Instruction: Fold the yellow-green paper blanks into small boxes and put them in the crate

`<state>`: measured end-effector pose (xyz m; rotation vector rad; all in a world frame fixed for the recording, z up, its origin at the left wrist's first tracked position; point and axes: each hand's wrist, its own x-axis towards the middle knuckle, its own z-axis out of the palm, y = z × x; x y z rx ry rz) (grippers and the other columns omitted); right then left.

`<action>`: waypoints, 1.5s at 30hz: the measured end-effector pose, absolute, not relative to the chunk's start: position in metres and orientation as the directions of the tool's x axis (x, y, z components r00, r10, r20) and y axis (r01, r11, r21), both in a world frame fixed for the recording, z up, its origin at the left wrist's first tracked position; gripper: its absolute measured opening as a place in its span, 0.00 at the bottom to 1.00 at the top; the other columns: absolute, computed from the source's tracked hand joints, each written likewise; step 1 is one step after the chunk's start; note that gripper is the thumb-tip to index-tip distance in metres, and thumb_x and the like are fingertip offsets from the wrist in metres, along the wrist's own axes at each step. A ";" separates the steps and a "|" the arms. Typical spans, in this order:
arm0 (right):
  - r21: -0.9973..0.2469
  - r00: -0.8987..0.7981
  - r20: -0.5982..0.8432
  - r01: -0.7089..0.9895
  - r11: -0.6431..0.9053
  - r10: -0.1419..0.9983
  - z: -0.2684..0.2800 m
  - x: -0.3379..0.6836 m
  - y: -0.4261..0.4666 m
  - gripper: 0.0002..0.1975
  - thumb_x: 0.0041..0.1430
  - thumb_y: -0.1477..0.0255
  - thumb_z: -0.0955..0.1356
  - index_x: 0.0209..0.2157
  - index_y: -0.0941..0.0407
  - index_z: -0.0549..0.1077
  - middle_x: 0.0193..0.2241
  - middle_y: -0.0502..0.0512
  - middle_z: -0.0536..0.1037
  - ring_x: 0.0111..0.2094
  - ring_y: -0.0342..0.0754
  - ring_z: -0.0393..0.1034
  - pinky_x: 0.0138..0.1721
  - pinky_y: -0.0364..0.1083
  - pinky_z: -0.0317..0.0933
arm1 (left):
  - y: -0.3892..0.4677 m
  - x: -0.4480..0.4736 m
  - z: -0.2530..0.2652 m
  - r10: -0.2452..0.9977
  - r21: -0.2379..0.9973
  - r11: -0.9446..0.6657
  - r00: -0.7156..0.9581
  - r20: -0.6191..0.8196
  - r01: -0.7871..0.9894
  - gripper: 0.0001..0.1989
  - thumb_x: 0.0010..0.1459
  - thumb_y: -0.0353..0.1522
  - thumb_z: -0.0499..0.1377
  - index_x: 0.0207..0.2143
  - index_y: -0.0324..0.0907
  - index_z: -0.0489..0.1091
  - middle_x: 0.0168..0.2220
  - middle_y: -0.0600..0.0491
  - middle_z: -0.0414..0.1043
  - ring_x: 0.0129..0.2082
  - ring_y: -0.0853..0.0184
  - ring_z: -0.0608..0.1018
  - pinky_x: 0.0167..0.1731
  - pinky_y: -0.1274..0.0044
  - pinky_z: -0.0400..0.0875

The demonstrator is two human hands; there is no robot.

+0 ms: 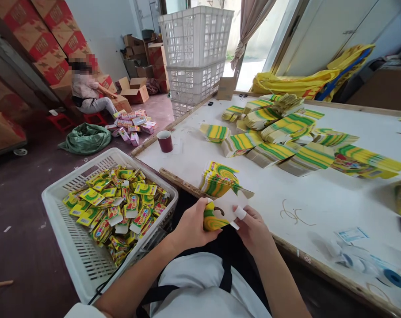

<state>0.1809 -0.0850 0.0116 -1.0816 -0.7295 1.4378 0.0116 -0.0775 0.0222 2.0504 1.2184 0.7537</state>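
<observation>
Between my two hands, just off the table's near edge, is a small yellow-and-green cardboard box (pixel 215 217) with white inner flaps standing up. My left hand (pixel 194 223) is closed around the box's left side. At its right end, my right hand (pixel 254 229) pinches a white flap; a white wrap covers one fingertip. Right behind my hands, a stack of flat printed cartons (pixel 219 177) rests on the table edge. To my left, a white plastic crate (pixel 63 227) holds many small yellow boxes (pixel 120 205), several with white flaps showing.
Bundles of flat cartons (pixel 269 132) lie across the white table (pixel 253 198). A dark red mug (pixel 165 142) stands near its left corner. Tape rolls (pixel 391 279) and rubber bands (pixel 295 215) lie at right. Tall stacked crates (pixel 196 53) and a seated person (pixel 87 90) are farther back.
</observation>
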 end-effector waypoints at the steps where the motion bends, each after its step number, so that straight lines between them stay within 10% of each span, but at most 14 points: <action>1: -0.846 -0.011 -0.259 -0.480 -0.232 0.966 0.009 0.177 -0.086 0.18 0.42 0.55 0.75 0.27 0.55 0.75 0.20 0.49 0.76 0.22 0.46 0.69 0.25 0.45 0.65 | -0.079 0.012 0.022 0.895 0.753 -0.387 0.414 0.167 0.532 0.28 0.46 0.36 0.64 0.48 0.45 0.55 0.41 0.50 0.72 0.40 0.57 0.77 0.39 0.67 0.72; 6: -0.631 -0.215 -0.333 -0.672 -0.387 0.918 -0.006 0.157 -0.097 0.22 0.40 0.49 0.75 0.30 0.52 0.77 0.26 0.49 0.79 0.25 0.45 0.71 0.27 0.43 0.66 | -0.081 0.014 0.024 0.891 0.780 -0.371 0.429 0.147 0.504 0.41 0.48 0.40 0.65 0.59 0.46 0.47 0.46 0.48 0.72 0.44 0.55 0.77 0.43 0.65 0.72; 11: -0.762 -0.123 -0.135 -0.622 -0.182 0.983 -0.010 0.165 -0.101 0.26 0.41 0.48 0.74 0.37 0.52 0.77 0.26 0.50 0.77 0.27 0.47 0.69 0.30 0.44 0.66 | -0.078 0.015 0.026 0.920 0.770 -0.327 0.371 0.127 0.547 0.45 0.48 0.38 0.66 0.62 0.48 0.43 0.50 0.48 0.69 0.46 0.56 0.76 0.44 0.65 0.72; 18: -0.847 -0.057 -0.225 -0.482 -0.224 0.973 0.000 0.171 -0.094 0.22 0.42 0.62 0.77 0.40 0.54 0.76 0.36 0.54 0.80 0.39 0.53 0.73 0.43 0.50 0.67 | -0.082 0.018 0.017 0.823 0.597 -0.514 0.550 0.141 0.616 0.32 0.46 0.31 0.63 0.53 0.48 0.55 0.45 0.51 0.68 0.40 0.59 0.77 0.36 0.71 0.73; 23: -0.907 -0.115 -0.196 -0.356 -0.225 0.974 -0.010 0.172 -0.093 0.30 0.44 0.51 0.74 0.45 0.55 0.74 0.42 0.58 0.80 0.45 0.57 0.73 0.50 0.53 0.64 | -0.081 0.018 0.011 0.831 0.598 -0.513 0.532 0.164 0.616 0.28 0.46 0.30 0.61 0.49 0.48 0.54 0.43 0.51 0.69 0.38 0.59 0.78 0.32 0.73 0.70; 28: -0.986 -0.059 -0.035 -0.162 -0.044 0.998 -0.018 0.166 -0.099 0.33 0.54 0.45 0.64 0.53 0.54 0.70 0.49 0.61 0.77 0.49 0.57 0.72 0.53 0.55 0.64 | -0.077 0.017 0.016 0.868 0.702 -0.397 0.491 0.077 0.592 0.32 0.43 0.29 0.60 0.49 0.47 0.48 0.37 0.53 0.70 0.35 0.58 0.77 0.31 0.72 0.69; 33: -0.932 -0.056 0.241 0.266 0.247 0.969 -0.013 0.155 -0.108 0.28 0.62 0.64 0.64 0.63 0.52 0.58 0.58 0.60 0.70 0.57 0.56 0.66 0.57 0.56 0.62 | -0.074 0.017 0.013 0.821 0.778 -0.403 0.566 0.075 0.482 0.36 0.44 0.29 0.58 0.53 0.45 0.41 0.38 0.52 0.67 0.33 0.61 0.75 0.32 0.70 0.71; 45: -0.763 -0.086 0.487 0.442 0.471 0.869 -0.014 0.175 -0.097 0.22 0.65 0.72 0.62 0.59 0.45 0.65 0.63 0.56 0.62 0.60 0.54 0.62 0.56 0.54 0.64 | -0.069 0.003 0.043 0.898 0.624 -0.426 0.389 0.205 0.655 0.21 0.44 0.32 0.64 0.43 0.41 0.64 0.41 0.47 0.72 0.43 0.56 0.75 0.44 0.65 0.72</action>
